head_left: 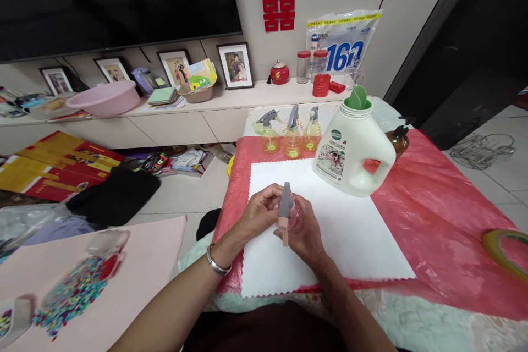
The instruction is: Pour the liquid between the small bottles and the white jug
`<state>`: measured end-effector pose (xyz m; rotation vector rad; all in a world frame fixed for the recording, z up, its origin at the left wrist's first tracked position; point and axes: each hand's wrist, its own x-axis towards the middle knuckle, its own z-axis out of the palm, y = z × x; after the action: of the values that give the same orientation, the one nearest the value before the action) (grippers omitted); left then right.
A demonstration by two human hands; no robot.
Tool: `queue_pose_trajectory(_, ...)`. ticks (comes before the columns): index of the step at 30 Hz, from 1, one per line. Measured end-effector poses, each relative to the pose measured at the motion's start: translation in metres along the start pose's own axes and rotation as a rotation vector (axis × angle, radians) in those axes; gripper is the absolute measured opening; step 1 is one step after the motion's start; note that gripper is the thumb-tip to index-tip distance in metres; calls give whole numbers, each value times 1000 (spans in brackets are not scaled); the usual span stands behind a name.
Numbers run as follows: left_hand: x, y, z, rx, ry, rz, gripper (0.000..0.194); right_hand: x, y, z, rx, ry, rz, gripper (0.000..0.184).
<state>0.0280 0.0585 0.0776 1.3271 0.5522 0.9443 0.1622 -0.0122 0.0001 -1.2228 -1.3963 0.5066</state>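
A small pink see-through spray bottle (296, 221) with a grey and pink trigger head (284, 204) is between my hands, above a white scallop-edged sheet (330, 253). My left hand (260, 212) is closed at the trigger head, its fingertips pinching near the top. Around the bottle's body wraps my right hand (307, 234). Behind them stand three yellowish spray bottles (292, 143) with grey or pale heads. To their right is a big white jug (350, 143) with a green cup-like piece (358, 98) in its mouth.
Behind the jug stands a brown pump bottle (399, 140). A roll of tape (505, 253) lies at the right on the red plastic cover (445, 203). Colourful small pieces (78, 291) are spilled on a pink table at the left. A low cabinet (173, 113) runs along the wall.
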Motion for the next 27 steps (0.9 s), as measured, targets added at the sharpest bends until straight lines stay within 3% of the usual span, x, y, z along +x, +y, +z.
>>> queue_pose_trajectory(7, -2, -1, -3, 8, -20, -88, 36, -2, 1, -1, 1, -1, 20, 70)
queue_pose_trajectory(11, -8, -7, -4, -3, -25, -72, 40, -3, 2, -2, 15, -15, 53, 71)
queue_pose_trajectory(18, -13, -7, 15, -138, 135, -186, 36, -7, 6, -2, 56, -41, 50, 70)
queue_pose_trajectory(20, -10, -9, 15, -90, 127, -141, 35, -7, 6, -1, 60, -44, 49, 70)
queue_pose_trajectory(24, -5, -13, 7, 133, 56, 83, 28, -7, 7, -2, 53, -46, 44, 74)
queue_pose_trajectory(27, -6, -12, 4, 135, 33, 66, 29, -7, 7, -2, 55, -47, 45, 76)
